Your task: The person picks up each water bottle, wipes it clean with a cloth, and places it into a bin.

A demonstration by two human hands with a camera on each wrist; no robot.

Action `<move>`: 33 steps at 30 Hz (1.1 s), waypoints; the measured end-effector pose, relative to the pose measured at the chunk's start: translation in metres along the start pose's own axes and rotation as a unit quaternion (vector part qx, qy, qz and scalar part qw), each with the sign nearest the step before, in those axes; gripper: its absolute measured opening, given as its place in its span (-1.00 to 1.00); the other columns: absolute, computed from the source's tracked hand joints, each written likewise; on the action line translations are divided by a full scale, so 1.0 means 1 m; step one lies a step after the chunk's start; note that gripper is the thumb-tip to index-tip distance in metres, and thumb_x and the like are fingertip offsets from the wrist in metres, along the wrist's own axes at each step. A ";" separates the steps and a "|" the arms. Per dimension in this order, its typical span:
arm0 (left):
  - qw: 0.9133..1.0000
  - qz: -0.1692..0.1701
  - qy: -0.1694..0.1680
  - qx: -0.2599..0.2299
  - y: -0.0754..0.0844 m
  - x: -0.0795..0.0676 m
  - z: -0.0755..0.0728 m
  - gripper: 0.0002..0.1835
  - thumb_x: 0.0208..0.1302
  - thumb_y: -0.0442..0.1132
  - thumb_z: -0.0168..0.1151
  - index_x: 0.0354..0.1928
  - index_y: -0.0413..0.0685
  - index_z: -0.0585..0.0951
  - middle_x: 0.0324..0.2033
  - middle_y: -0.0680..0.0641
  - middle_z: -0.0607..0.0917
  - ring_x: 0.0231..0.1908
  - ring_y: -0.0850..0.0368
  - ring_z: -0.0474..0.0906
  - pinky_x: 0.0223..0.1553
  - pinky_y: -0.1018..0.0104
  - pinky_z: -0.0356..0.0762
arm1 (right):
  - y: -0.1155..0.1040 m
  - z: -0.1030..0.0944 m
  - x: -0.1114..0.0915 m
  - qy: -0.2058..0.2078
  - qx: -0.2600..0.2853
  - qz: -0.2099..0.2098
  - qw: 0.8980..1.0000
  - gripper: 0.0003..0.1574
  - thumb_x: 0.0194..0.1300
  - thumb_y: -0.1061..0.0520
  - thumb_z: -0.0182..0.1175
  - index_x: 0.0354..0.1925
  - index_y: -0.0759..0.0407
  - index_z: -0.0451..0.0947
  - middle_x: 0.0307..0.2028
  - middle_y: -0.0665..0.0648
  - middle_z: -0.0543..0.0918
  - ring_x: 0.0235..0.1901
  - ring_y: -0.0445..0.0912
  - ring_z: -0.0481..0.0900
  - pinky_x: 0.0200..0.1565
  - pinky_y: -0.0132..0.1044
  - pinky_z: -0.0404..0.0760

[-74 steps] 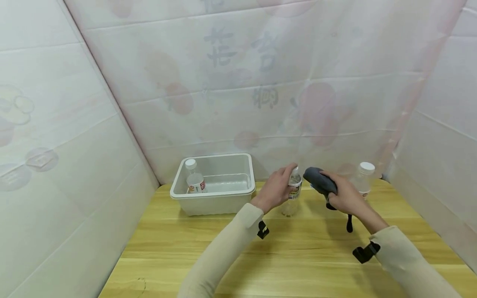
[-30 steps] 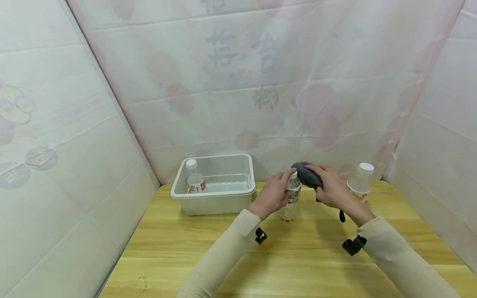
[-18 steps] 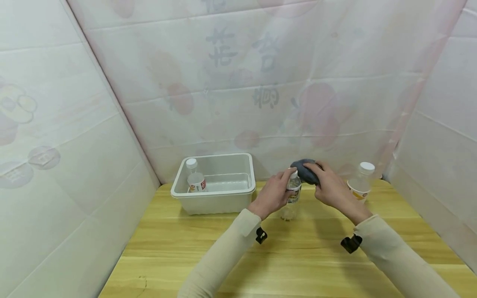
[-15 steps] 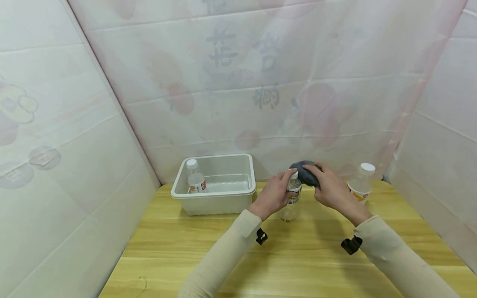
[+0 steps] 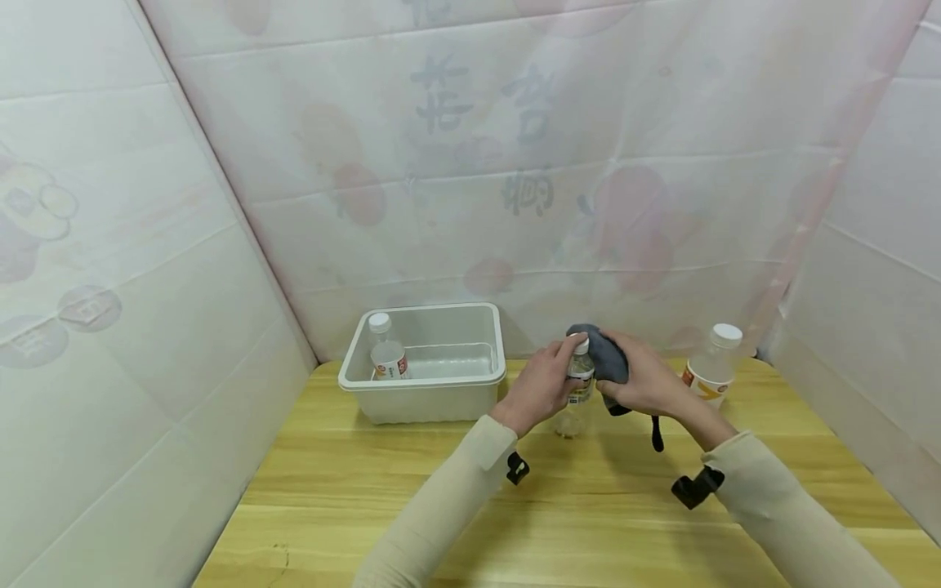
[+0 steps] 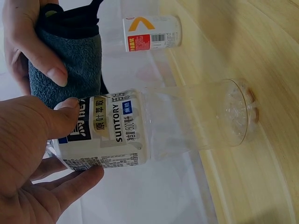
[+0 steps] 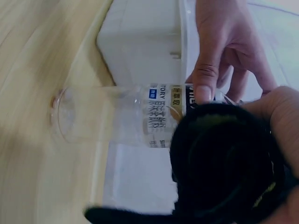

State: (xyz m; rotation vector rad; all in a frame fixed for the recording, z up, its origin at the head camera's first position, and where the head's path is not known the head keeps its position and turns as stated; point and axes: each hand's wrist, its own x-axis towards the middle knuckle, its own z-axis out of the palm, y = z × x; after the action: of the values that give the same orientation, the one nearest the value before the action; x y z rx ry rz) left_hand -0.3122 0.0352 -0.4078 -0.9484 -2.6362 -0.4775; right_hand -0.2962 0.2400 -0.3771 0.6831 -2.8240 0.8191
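My left hand [image 5: 538,388] grips a clear plastic bottle [image 5: 581,385] by its upper part, the forefinger at the white cap. Upright on the wooden table, the bottle shows its white-and-dark label [image 6: 112,123] in the left wrist view. My right hand [image 5: 647,377] holds a grey fuzzy cloth piece [image 5: 608,357] against or just beside the bottle's neck and label. This piece has a round black cuff [image 7: 219,158] and a dangling black loop [image 5: 657,434]. It partly covers the bottle's upper end in the right wrist view.
On the left stands a white plastic bin [image 5: 422,400] holding another capped bottle [image 5: 390,363]. A third bottle [image 5: 709,377], with a white cap and orange-marked label, stands behind my right wrist. White printed fabric [image 5: 470,204] walls the table [image 5: 367,506] at the back and sides.
The right hand has brought the grey cloth piece leftward to the bottle. Over the last half second it has turned downward along the neck, and the black loop shows again. The left hand keeps its grip.
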 end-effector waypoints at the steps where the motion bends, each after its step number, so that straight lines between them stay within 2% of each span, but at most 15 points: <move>1: 1.000 0.000 0.000 0.000 0.000 0.000 0.000 -0.23 0.47 -0.05 0.21 0.58 0.03 0.08 0.28 -0.15 0.55 0.09 0.01 0.64 0.16 0.25 0.61 | 0.001 0.000 0.000 -0.006 0.014 -0.004 1.000 0.03 0.27 0.19 0.36 0.53 0.39 0.07 0.35 0.55 0.35 0.07 0.36 0.55 -0.08 0.16 0.59; 5: 1.000 0.000 0.000 -0.001 0.001 0.000 0.000 -0.22 0.47 -0.04 0.21 0.58 0.03 0.08 0.28 -0.15 0.55 0.07 0.02 0.65 0.14 0.26 0.62 | 0.004 0.001 -0.002 -0.016 0.038 -0.017 0.999 0.03 0.25 0.23 0.36 0.54 0.30 0.10 0.37 0.56 0.28 0.03 0.31 0.53 -0.14 0.04 0.56; 11: 1.000 0.004 0.004 -0.001 0.001 0.000 -0.001 -0.23 0.48 -0.04 0.19 0.57 0.02 0.08 0.25 -0.15 0.57 0.02 0.04 0.66 0.08 0.28 0.64 | 0.007 0.007 -0.003 -0.006 0.053 -0.016 0.998 0.04 0.23 0.27 0.33 0.57 0.22 0.10 0.38 0.56 0.21 0.00 0.30 0.48 -0.20 -0.06 0.50; 16: 1.000 0.002 0.012 0.002 0.001 0.000 -0.002 -0.23 0.47 -0.05 0.21 0.57 0.02 0.10 0.24 -0.14 0.58 0.00 0.04 0.67 0.07 0.29 0.64 | 0.010 0.011 -0.002 -0.013 0.091 -0.028 0.995 0.10 0.16 0.40 0.25 0.59 0.23 0.03 0.43 0.56 0.21 -0.23 0.10 0.44 -0.36 -0.23 0.39; 20: 1.000 0.003 0.015 0.003 0.002 0.000 -0.002 -0.23 0.46 -0.05 0.22 0.56 0.02 0.11 0.23 -0.14 0.59 0.02 0.03 0.67 0.09 0.28 0.64 | 0.012 0.013 -0.002 -0.031 0.118 -0.018 0.992 0.16 0.15 0.44 0.20 0.61 0.18 -0.05 0.48 0.55 0.14 -0.36 0.01 0.39 -0.47 -0.26 0.38; 25: 1.000 0.002 0.018 0.004 0.002 0.000 -0.001 -0.24 0.45 -0.05 0.23 0.55 0.02 0.13 0.21 -0.13 0.60 0.01 0.03 0.67 0.09 0.27 0.64 | 0.012 0.016 -0.002 -0.037 0.115 0.001 0.993 0.19 0.17 0.41 0.21 0.63 0.14 -0.12 0.52 0.56 -0.01 -0.19 0.12 0.45 -0.40 -0.23 0.42; 29: 1.000 -0.003 0.019 0.008 0.002 -0.001 0.000 -0.24 0.44 -0.04 0.24 0.55 0.03 0.13 0.19 -0.13 0.61 -0.01 0.04 0.67 0.07 0.28 0.64 | 0.011 0.020 -0.003 -0.035 0.108 0.018 0.993 0.19 0.17 0.41 0.20 0.63 0.15 -0.14 0.51 0.57 -0.05 -0.02 0.26 0.42 -0.31 -0.18 0.44; 33: 1.000 -0.001 0.021 0.008 0.002 0.000 0.000 -0.25 0.45 -0.04 0.23 0.55 0.03 0.12 0.19 -0.13 0.61 -0.03 0.04 0.68 0.06 0.28 0.64 | 0.011 0.022 -0.004 -0.027 0.107 0.025 0.994 0.18 0.18 0.43 0.19 0.63 0.15 -0.13 0.50 0.57 -0.05 0.06 0.33 0.38 -0.26 -0.15 0.44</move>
State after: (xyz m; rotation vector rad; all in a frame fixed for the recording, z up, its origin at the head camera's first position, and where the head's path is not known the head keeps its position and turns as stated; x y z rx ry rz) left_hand -0.3105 0.0366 -0.4077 -0.9210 -2.6003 -0.4698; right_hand -0.2973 0.2379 -0.4019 0.6732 -2.8378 1.1425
